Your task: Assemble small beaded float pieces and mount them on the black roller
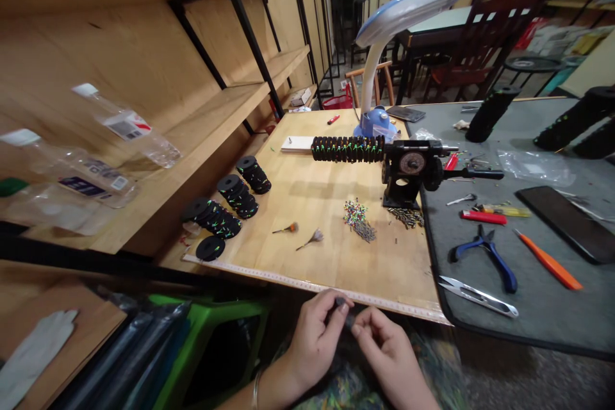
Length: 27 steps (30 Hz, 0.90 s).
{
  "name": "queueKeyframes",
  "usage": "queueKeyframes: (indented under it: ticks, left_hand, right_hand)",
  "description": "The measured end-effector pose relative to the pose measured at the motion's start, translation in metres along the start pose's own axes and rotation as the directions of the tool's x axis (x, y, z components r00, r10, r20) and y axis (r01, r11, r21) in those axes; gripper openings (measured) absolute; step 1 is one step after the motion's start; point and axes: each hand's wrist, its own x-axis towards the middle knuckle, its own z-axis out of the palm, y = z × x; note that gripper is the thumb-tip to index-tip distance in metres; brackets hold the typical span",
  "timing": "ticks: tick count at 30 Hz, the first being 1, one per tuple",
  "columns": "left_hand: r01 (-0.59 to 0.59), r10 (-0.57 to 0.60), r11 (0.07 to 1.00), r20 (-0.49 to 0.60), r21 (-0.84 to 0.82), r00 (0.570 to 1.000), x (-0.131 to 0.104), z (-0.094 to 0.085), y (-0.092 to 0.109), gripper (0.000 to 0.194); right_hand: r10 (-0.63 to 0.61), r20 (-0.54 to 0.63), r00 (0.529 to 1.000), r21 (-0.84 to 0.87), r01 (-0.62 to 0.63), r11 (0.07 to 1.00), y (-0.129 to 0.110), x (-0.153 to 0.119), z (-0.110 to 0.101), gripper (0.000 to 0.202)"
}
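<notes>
Pinching a small dark piece (340, 302) just before the table (269, 250)

Gripping it narrowly in the left hand (317, 336), probably for fine control. Holding the right hand (382, 336) close, with fingers curled; cannot tell whether gripping anything. Beyond, keeping tufted pieces (316, 236) and colourful bits (354, 211) loose, apparently for easy reach. Farther back, having the lamp (377, 120) behind the black cranked device (409, 166), presumably for light.
</notes>
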Motion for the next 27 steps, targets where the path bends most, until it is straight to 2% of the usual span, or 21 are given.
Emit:
queueKeyframes:
  ticks: [2, 3, 5, 6, 8, 10, 12, 15, 18, 21, 24, 27]
  left_hand:
    - [-0.059, 0.060, 0.998, -0.041, 0.018, 0.997, 0.001, -0.002, 0.001, 0.020]
    - [-0.045, 0.044, 0.999, -0.050, -0.030, 0.998, 0.002, -0.001, 0.001, 0.021]
    - [0.073, -0.088, 0.967, -0.053, -0.243, 0.995, 0.004, 0.003, 0.000, 0.023]
    - [0.157, -0.185, 0.912, -0.039, -0.378, 0.982, 0.005, 0.006, 0.000, 0.024]
    - [0.284, -0.345, 0.744, 0.017, -0.605, 0.939, 0.009, 0.010, 0.000, 0.027]
    - [0.321, -0.407, 0.613, 0.060, -0.722, 0.912, 0.014, 0.010, 0.001, 0.031]
    - [0.308, -0.410, 0.568, 0.063, -0.763, 0.910, 0.021, 0.006, 0.003, 0.033]
    - [0.265, -0.398, 0.596, 0.007, -0.758, 0.917, 0.027, -0.007, 0.003, 0.035]
    - [0.256, -0.379, 0.696, -0.040, -0.671, 0.925, 0.026, -0.020, 0.000, 0.031]
    - [0.262, -0.360, 0.761, -0.050, -0.593, 0.932, 0.020, -0.024, -0.007, 0.024]
    - [0.287, -0.327, 0.788, 0.026, -0.545, 0.945, 0.014, -0.022, -0.013, 0.019]
    - [0.337, -0.308, 0.809, 0.141, -0.481, 0.941, 0.012, -0.015, -0.011, 0.026]
  right_hand:
    - [-0.020, 0.011, 1.000, -0.061, 0.021, 0.998, -0.001, -0.001, 0.002, 0.021]
    - [-0.033, 0.015, 0.999, -0.079, 0.034, 0.996, -0.002, -0.001, 0.003, 0.020]
    - [-0.059, 0.012, 0.998, -0.099, 0.060, 0.993, -0.004, -0.001, 0.005, 0.018]
    - [-0.069, 0.008, 0.998, -0.105, 0.070, 0.992, -0.005, -0.001, 0.005, 0.018]
    - [-0.080, -0.007, 0.997, -0.114, 0.079, 0.990, -0.004, -0.001, 0.005, 0.017]
    - [-0.082, -0.029, 0.996, -0.118, 0.078, 0.990, -0.001, -0.002, 0.002, 0.017]
    - [-0.074, -0.051, 0.996, -0.102, 0.068, 0.992, 0.004, -0.002, -0.001, 0.018]
    - [-0.049, -0.094, 0.994, -0.013, 0.048, 0.999, 0.009, -0.003, -0.007, 0.022]
    - [-0.019, -0.120, 0.993, 0.097, 0.031, 0.995, 0.010, -0.003, -0.009, 0.029]
    - [0.006, -0.141, 0.990, 0.163, 0.017, 0.986, 0.008, -0.003, -0.008, 0.036]
    - [0.014, -0.162, 0.987, 0.196, 0.018, 0.980, 0.007, -0.002, -0.006, 0.038]
    - [0.007, -0.109, 0.994, 0.196, 0.015, 0.981, 0.007, 0.000, -0.006, 0.040]
